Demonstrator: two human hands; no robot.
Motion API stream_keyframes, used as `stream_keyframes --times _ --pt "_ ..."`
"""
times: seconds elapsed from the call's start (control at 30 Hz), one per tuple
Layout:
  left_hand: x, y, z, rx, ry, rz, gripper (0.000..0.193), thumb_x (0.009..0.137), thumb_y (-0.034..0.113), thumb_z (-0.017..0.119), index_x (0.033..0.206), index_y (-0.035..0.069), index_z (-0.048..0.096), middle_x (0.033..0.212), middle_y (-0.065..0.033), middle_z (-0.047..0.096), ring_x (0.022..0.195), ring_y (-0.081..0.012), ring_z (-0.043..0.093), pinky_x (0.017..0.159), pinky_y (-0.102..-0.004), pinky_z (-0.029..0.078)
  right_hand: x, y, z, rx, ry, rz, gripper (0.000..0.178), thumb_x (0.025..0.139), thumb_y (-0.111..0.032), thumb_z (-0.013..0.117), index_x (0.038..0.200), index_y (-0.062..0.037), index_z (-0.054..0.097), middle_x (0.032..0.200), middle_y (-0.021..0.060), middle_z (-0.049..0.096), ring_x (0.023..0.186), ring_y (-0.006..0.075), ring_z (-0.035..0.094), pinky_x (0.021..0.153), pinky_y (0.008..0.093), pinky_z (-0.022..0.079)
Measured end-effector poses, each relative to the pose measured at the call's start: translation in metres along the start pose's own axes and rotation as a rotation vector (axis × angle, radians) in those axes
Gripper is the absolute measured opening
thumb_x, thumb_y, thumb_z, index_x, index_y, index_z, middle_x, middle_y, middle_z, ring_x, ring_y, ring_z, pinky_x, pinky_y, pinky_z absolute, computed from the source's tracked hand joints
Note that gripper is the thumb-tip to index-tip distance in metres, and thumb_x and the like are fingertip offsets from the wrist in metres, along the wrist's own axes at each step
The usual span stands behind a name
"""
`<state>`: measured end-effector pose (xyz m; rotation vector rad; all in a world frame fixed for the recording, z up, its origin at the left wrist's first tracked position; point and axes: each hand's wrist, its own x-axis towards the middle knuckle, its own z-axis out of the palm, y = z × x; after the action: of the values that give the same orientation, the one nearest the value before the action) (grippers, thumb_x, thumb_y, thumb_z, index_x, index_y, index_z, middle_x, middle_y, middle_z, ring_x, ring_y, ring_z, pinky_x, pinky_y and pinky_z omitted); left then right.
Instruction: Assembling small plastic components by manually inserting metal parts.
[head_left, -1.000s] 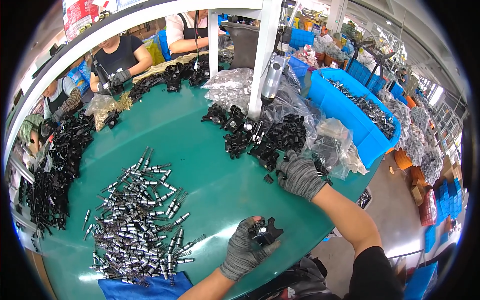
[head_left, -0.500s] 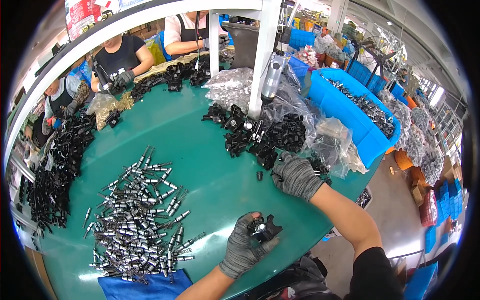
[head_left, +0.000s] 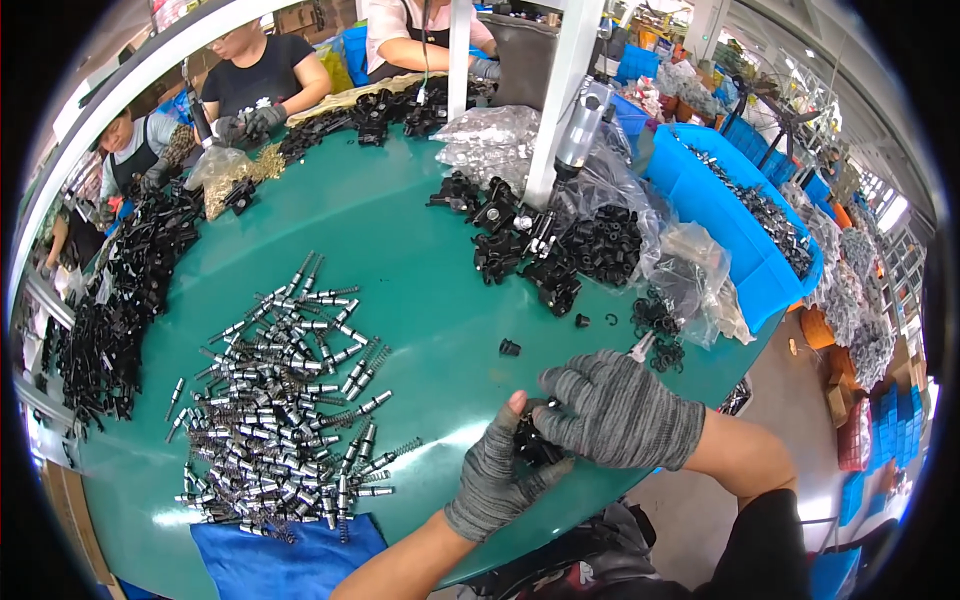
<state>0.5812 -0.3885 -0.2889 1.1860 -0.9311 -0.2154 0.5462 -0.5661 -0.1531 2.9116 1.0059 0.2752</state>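
Both hands wear grey knit gloves and meet near the front edge of the green table [head_left: 420, 260]. My left hand [head_left: 497, 470] grips a small black plastic part [head_left: 532, 440], mostly hidden between the gloves. My right hand [head_left: 610, 408] rests on the same part from the right, fingers curled over it; a thin metal piece [head_left: 642, 347] pokes out above it. A loose black cap [head_left: 510, 348] lies just beyond the hands.
A heap of metal pins with springs [head_left: 285, 400] lies left, above a blue cloth [head_left: 285, 560]. Black parts [head_left: 560, 245] pile around a white post [head_left: 560, 90], with clear bags and a blue bin [head_left: 730, 220] right. Other people [head_left: 255, 75] work at the far rim.
My right hand drew back from the black parts pile toward me and joined the left hand on the black part. The left hand stayed about where it was.
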Motion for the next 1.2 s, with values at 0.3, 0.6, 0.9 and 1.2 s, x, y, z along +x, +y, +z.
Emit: stream_keyframes --times 0.3,0.6,0.9,1.2 --pt "0.002 -0.003 -0.011 0.215 -0.103 0.019 0.071 0.077 0.005 0.081 0.136 0.012 0.044 0.121 -0.0128 0.059 0.099 -0.0230 0.065 0.084 -0.0337 0.055 0.007 0.003 -0.005 1.622 0.660 0.257 0.081 0.073 -0.055 0.078 0.129 -0.0037 0.051 0.098 0.0095 0.057 0.081 0.0170 0.055 0.068 0.0295 0.046" --pt "0.001 0.003 -0.012 0.091 -0.081 -0.141 0.063 0.077 0.007 0.081 0.131 0.010 0.048 0.117 -0.0108 0.062 0.095 -0.0194 0.066 0.080 -0.0327 0.055 0.036 -0.017 0.010 1.636 0.744 -0.064 0.074 0.074 -0.052 0.071 0.114 0.0082 0.056 0.103 0.0201 0.060 0.085 0.0255 0.060 0.073 0.0338 0.048" --pt "0.009 0.008 -0.007 0.094 -0.027 -0.011 0.057 0.075 0.001 0.081 0.120 0.010 0.047 0.124 -0.0173 0.056 0.100 -0.0247 0.065 0.082 -0.0334 0.055 0.009 -0.009 0.002 1.692 0.938 -0.004 0.051 0.084 -0.059 0.067 0.100 -0.0117 0.055 0.083 0.0062 0.052 0.068 0.0184 0.054 0.061 0.0344 0.049" --pt "0.004 0.004 -0.008 0.161 -0.084 -0.103 0.052 0.074 0.001 0.082 0.109 0.010 0.044 0.122 -0.0187 0.058 0.105 -0.0245 0.063 0.085 -0.0332 0.053 0.020 -0.033 0.025 1.443 1.043 0.220 0.036 0.091 -0.030 0.064 0.112 -0.0020 0.055 0.087 0.0073 0.051 0.071 0.0137 0.048 0.061 0.0262 0.040"
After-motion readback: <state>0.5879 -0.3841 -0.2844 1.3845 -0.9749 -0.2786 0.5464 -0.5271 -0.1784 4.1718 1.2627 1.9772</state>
